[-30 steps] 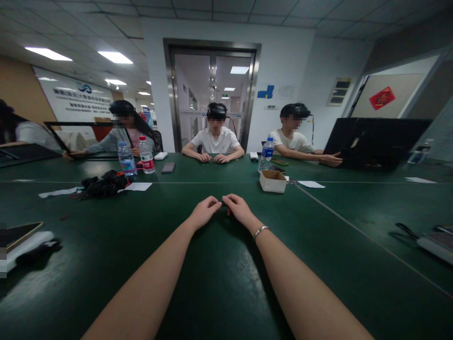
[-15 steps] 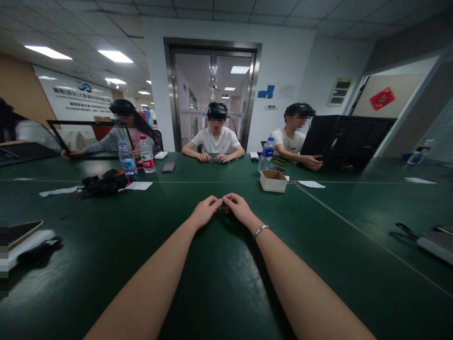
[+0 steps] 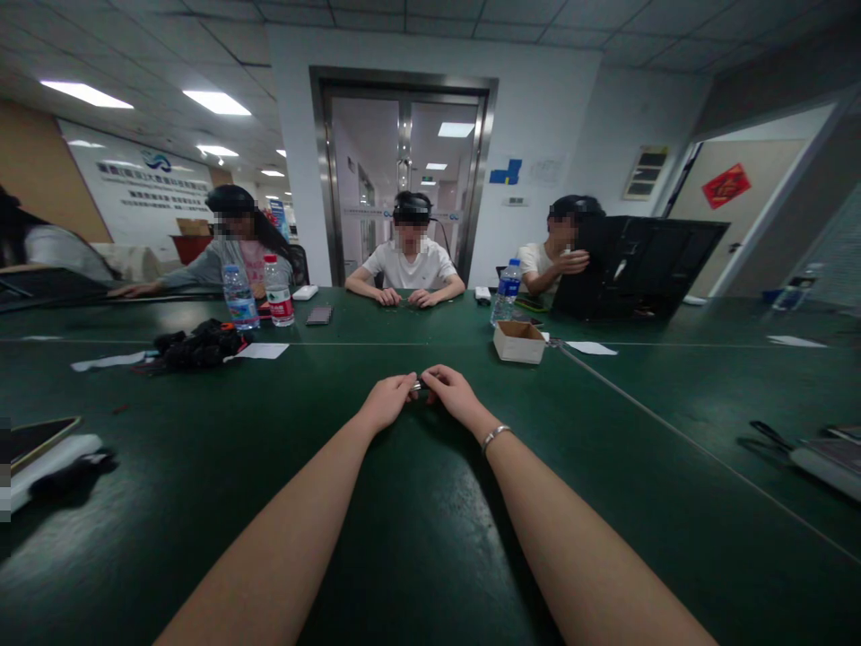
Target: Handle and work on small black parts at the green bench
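Observation:
My left hand [image 3: 387,401] and my right hand [image 3: 455,394] meet fingertip to fingertip over the dark green table [image 3: 417,538]. Both are closed in a pinch on a tiny pale, shiny item [image 3: 417,387] between them; it is too small to name. A metal bracelet [image 3: 494,437] circles my right wrist. Both forearms reach forward from the bottom edge of the view.
A small open cardboard box [image 3: 518,342] stands beyond my hands. Water bottles [image 3: 239,300], a heap of black items [image 3: 195,347], paper slips and a phone lie further off. Three people sit opposite; one at the right holds a large black panel [image 3: 636,266]. Devices lie at both table sides.
My hands stay joined, and a small shiny item now shows between the fingertips. The person at the right has swung the black panel leftward and upright. The frame at the left has been lowered.

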Demonstrator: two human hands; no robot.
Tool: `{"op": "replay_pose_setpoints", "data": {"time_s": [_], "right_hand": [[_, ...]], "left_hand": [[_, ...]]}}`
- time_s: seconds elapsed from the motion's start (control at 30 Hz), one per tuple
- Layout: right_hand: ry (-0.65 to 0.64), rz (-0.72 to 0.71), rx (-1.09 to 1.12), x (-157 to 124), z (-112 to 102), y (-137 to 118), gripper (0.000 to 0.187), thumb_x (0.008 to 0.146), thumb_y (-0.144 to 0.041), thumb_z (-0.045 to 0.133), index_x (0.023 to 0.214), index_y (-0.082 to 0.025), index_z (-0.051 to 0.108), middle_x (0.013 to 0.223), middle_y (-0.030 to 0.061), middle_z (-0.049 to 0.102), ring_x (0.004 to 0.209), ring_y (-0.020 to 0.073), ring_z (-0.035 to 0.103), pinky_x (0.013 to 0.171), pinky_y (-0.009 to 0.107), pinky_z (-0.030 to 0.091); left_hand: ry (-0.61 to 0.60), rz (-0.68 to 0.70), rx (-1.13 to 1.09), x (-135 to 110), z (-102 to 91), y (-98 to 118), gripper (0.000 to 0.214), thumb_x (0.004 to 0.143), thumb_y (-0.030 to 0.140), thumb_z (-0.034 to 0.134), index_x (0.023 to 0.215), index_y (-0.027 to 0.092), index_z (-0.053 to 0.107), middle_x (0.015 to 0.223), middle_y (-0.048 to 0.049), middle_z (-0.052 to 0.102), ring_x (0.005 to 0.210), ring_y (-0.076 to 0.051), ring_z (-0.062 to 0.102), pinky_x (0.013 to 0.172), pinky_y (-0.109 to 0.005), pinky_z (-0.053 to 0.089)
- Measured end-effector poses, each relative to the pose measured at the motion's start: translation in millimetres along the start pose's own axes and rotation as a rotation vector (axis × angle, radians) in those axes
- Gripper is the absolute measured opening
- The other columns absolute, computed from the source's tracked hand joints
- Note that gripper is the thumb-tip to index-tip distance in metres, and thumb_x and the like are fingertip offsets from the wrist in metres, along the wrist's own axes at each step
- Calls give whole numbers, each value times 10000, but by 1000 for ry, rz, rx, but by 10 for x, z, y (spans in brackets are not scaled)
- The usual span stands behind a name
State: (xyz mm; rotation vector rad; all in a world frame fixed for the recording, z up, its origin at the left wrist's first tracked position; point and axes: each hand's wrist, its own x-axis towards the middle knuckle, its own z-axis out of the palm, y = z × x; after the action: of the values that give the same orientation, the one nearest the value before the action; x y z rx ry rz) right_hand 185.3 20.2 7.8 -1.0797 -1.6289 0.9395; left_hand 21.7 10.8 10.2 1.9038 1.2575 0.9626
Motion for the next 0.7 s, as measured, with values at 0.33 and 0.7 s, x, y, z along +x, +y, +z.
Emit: {"op": "replay_pose_setpoints", "data": {"time_s": [0.33, 0.7], "right_hand": [[-12, 23, 17, -14, -5, -32, 277, 766, -436, 570, 849, -173, 590, 670, -15, 599, 512, 95, 535, 533, 236, 425], [-7, 33, 13, -10, 5, -41, 232, 775, -401, 576, 836, -177, 587, 636, -20, 592, 502, 101, 528, 522, 238, 418]], "left_hand": [[-10, 13, -11, 18, -1, -31, 466, 833, 560, 347, 773, 181, 612, 806, -36, 643, 749, -168, 572, 718, -286, 425], [5, 4, 18, 25, -1, -53, 531, 833, 587, 312, 770, 162, 624, 788, -51, 643, 728, -177, 571, 699, -293, 418]]}}
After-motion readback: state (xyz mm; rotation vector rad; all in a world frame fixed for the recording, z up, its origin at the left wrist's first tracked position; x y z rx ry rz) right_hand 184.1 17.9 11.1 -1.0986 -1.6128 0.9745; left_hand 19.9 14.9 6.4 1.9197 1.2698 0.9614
